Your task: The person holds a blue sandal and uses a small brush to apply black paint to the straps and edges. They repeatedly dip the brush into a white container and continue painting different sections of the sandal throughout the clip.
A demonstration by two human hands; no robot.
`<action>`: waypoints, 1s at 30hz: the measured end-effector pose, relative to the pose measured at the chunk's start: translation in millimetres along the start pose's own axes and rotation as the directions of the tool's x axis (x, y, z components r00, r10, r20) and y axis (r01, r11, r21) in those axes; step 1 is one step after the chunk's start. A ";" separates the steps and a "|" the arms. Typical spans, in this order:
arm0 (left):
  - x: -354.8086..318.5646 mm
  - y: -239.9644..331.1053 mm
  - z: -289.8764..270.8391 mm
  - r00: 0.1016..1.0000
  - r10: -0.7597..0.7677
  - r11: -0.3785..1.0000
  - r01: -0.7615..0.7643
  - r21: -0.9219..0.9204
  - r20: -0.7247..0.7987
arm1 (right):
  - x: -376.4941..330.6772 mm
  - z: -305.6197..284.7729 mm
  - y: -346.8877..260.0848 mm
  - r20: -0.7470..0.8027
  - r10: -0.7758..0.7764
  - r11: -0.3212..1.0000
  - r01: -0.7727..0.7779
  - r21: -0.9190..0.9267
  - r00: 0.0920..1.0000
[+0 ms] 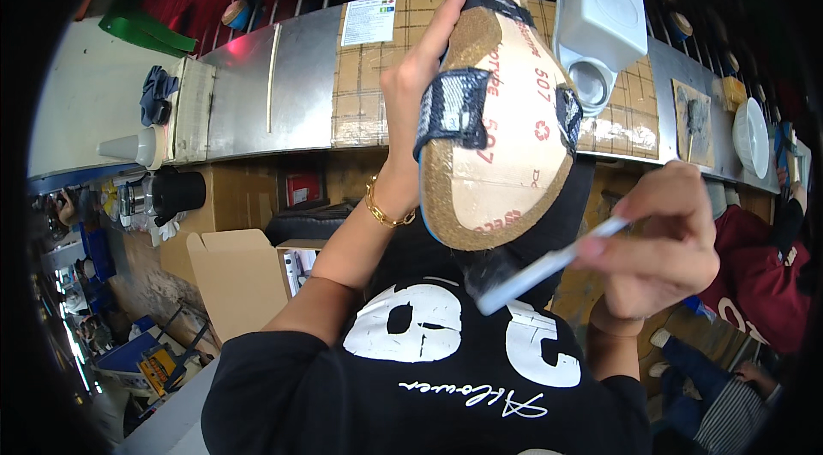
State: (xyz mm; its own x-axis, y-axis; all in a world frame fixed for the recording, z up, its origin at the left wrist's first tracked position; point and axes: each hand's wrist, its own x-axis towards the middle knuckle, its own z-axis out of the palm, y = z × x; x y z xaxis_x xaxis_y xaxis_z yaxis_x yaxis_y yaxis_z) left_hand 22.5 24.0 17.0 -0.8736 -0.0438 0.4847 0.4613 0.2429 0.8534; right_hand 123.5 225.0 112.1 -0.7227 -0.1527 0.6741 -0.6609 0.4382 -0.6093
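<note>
1. A cork-edged sandal sole (501, 112) is held up at the centre of the view, bottom face toward the camera, dark denim straps (453, 110) wrapped around its edges. Its long axis runs from the heel end low and near the person's chest to the toe end high, tipped slightly right.

2. The left hand (420, 82) grips the sole from its left edge, fingers closed around the side and the thumb running up toward the toe (a gold bracelet (383, 210) sits at the wrist).

3. The right hand (664, 241) sits below and to the right of the sole, apart from it, fingers pinched shut on a pale brush handle (549, 265). The brush's far end points down-left, just under the heel end, so this hand is the one nearer the lower rim.

4. The brush tip is blurred, and whether it touches the cork cannot be told. The left palm is hidden behind the sole.

5. Beyond lie a metal-topped workbench (257, 86), a white container (596, 26) and cardboard boxes (236, 275); a seated person in a dark red top (754, 275) is cut off at the right edge.
</note>
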 end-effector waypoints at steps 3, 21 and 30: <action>-1.5 -4.2 1.5 0.998 -0.050 0.991 0.053 -0.125 0.027 | -2.7 0.5 3.3 0.020 0.099 0.994 -0.098 -0.039 0.995; -5.9 -4.8 0.2 0.974 -0.154 0.958 0.189 -0.218 0.165 | -4.1 -10.8 26.9 0.052 0.121 0.987 -0.126 0.104 0.991; -4.6 5.0 -4.6 0.963 -0.184 0.961 0.219 -0.170 0.197 | -3.9 -15.6 37.0 0.065 0.237 0.959 -0.244 0.145 0.969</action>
State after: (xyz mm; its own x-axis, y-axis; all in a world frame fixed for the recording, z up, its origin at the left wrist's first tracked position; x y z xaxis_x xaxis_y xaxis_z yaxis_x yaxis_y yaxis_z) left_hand 29.6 21.0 19.9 -0.9567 0.1039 0.2719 0.2788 0.0588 0.9586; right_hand 104.9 255.6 93.5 -0.8703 -0.1017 0.4819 -0.4866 0.3287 -0.8094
